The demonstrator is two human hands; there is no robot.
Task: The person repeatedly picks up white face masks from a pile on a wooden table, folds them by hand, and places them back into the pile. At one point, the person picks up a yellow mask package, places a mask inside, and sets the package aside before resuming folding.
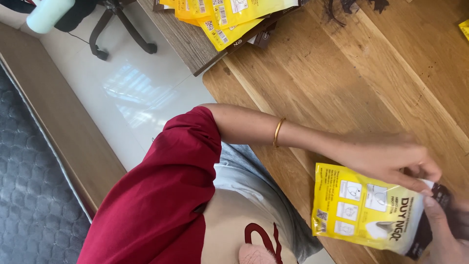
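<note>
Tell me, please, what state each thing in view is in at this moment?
Yellow pouch: lying flat on the table, gripped at its dark end by both hands.
Left hand: closed, pinching the pouch's top edge.
Right hand: partly out of view, fingers on the pouch's dark end.
Stack of yellow pouches: piled loosely, untouched.
Gold bangle: worn on the left forearm.
Wooden table: bearing the pouches.

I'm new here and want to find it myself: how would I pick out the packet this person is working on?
Start at the wooden table and go to its near edge, where both hands meet. The yellow packet lies flat there, its dark end pinched between the left hand and the right hand. Unlike the heap of yellow packets at the far corner, it lies alone.
</note>
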